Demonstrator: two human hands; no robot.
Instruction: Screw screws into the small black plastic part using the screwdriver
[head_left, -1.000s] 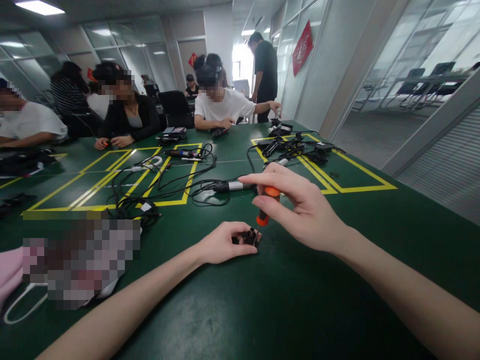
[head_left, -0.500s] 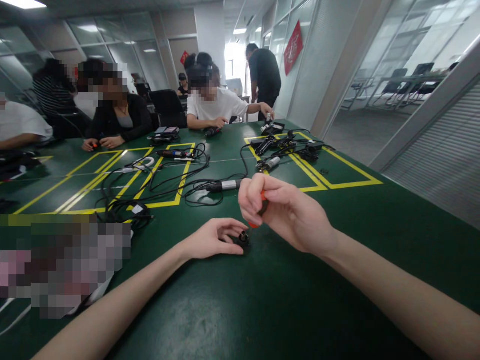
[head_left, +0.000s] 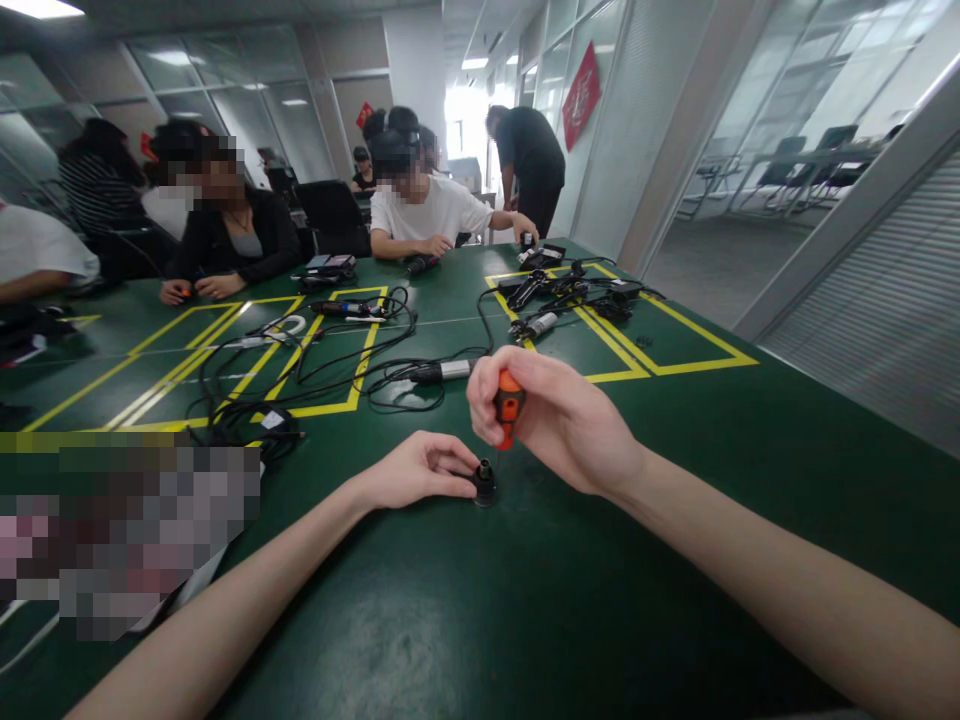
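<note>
My right hand (head_left: 559,420) is wrapped round the orange and dark-grey handle of a short screwdriver (head_left: 510,405). Its thin shaft points down beside a small black round part (head_left: 485,486) with a metal stud on top. The part stands upright on the green table. From the left, my left hand (head_left: 420,470) pinches this part by its side, thumb in front and fingers behind. Whether the screwdriver's tip touches the part, I cannot tell.
The green table (head_left: 405,610) carries black cables (head_left: 300,370), a silver-and-black tool (head_left: 442,371) and a grey-and-black tool (head_left: 534,326) farther back. Yellow tape (head_left: 697,368) marks out boxes. A blurred-out item (head_left: 150,540) lies at left. Several people sit across the table.
The screwdriver handle has turned in my right hand and shows more of its orange side. My left fingers have shifted slightly left, so more of the black part shows.
</note>
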